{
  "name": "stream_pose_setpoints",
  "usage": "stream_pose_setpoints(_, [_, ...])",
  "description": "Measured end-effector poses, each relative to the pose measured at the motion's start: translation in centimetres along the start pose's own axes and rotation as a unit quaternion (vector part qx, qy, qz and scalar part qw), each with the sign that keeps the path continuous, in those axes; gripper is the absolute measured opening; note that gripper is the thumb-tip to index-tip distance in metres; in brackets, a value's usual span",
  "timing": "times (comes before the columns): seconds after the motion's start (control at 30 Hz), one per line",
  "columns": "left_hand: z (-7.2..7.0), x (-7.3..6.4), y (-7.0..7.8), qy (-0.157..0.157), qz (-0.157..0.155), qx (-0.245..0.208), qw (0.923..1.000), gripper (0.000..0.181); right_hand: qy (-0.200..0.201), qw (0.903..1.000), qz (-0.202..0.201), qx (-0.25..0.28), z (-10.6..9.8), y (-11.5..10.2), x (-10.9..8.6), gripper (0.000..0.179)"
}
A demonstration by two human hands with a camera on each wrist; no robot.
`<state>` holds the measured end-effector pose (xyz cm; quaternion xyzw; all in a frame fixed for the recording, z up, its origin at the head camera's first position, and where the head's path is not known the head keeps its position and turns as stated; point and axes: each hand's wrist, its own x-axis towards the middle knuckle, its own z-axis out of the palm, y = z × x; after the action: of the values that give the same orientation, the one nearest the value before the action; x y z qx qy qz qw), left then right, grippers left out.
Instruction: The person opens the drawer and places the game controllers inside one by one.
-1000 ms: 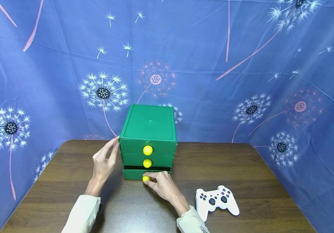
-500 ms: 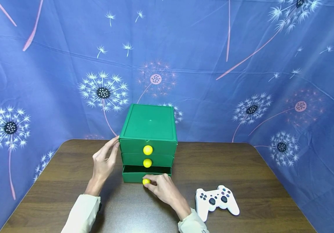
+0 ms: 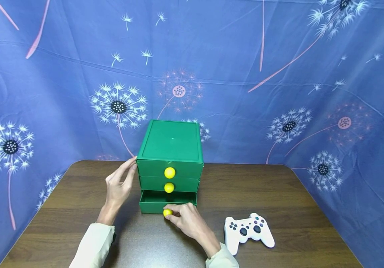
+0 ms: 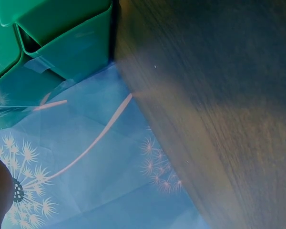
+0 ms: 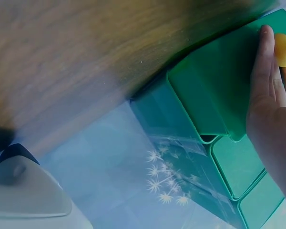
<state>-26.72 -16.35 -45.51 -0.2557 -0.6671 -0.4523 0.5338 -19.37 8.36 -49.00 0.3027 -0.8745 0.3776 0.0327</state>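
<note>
A green drawer cabinet (image 3: 173, 141) with three drawers, each bearing a round yellow knob, stands on the brown wooden table. Its bottom drawer (image 3: 149, 207) is pulled part way out, and the inside that shows looks bare. My right hand (image 3: 188, 220) pinches the bottom yellow knob (image 3: 167, 212) between thumb and fingers; the right wrist view shows that same knob (image 5: 283, 50) at the fingers. At the cabinet's upper left front edge, my left hand (image 3: 118, 188) touches the side with straight fingertips. The top and middle drawers are closed.
A white game controller (image 3: 248, 232) lies on the table (image 3: 279, 193) to the right of my right hand. Behind the table hangs a blue cloth (image 3: 225, 48) with a dandelion print.
The bottom drawer has slid farther out toward me, with my right hand on its knob moving along. My left hand has stayed at the cabinet's side.
</note>
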Motion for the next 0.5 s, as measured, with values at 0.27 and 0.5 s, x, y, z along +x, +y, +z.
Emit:
stream_pose_setpoints(0.27, [0.01, 0.06, 0.03, -0.003, -0.002, -0.004, 1.0, 0.052, 0.004, 0.9999, -0.009, -0.005, -0.06, -0.18, -0.31, 0.014])
stream_pose_setpoints(0.5, [0.0, 0.04, 0.05, -0.005, 0.0, -0.001, 1.0, 0.052, 0.001, 0.9999, -0.015, -0.008, 0.02, -0.25, -0.76, 0.014])
